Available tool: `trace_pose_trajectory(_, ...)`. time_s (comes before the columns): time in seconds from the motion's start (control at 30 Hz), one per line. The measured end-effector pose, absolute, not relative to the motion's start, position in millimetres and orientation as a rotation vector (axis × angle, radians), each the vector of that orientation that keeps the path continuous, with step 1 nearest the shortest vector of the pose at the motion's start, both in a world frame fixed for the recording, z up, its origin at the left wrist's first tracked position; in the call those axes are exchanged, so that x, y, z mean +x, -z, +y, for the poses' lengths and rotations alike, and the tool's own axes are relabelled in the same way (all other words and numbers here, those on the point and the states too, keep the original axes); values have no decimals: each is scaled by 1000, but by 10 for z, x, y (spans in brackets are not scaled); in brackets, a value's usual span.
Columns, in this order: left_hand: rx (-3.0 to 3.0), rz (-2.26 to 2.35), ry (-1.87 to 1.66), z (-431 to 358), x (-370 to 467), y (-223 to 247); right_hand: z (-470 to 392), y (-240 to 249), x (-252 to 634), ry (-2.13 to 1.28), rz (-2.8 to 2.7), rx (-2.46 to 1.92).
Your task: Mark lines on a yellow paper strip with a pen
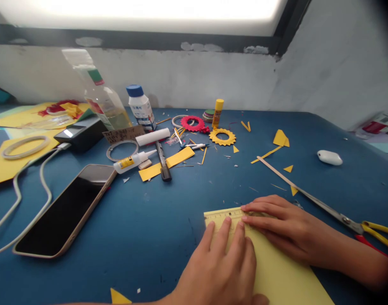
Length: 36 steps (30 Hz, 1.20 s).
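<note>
A pale yellow sheet of paper (283,271) lies at the front of the blue table. Across its far edge runs a clear ruler (219,216) with dark markings. My left hand (222,258) rests on the paper, its fingers spread and their tips at the ruler's near edge. From the right, my right hand (283,228) lies flat with stretched fingers over the ruler's right end, which it hides. The two hands' fingertips nearly meet there. Beyond my right forearm lie scissors (346,220) with yellow and red handles, blades pointing up-left.
A phone (63,212) and white cable (43,178) lie left. Behind are a glass bottle (101,97), white bottle (141,108), glue bottle (133,161), black marker (163,163), glue stick (217,113), red ring (194,123) and yellow ring (222,137). A white case (329,157) sits right.
</note>
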<state>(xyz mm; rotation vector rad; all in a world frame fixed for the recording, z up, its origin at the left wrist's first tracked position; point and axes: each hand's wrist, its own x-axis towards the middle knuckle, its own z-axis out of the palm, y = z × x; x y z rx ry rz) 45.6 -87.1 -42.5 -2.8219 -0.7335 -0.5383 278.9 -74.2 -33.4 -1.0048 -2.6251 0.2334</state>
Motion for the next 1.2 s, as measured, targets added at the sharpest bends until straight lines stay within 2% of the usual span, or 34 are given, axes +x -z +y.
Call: trace_pose_trajectory(1.2,-2880,-726,441,-875,444,435,-731,308,2780,-215,-2605,-1005)
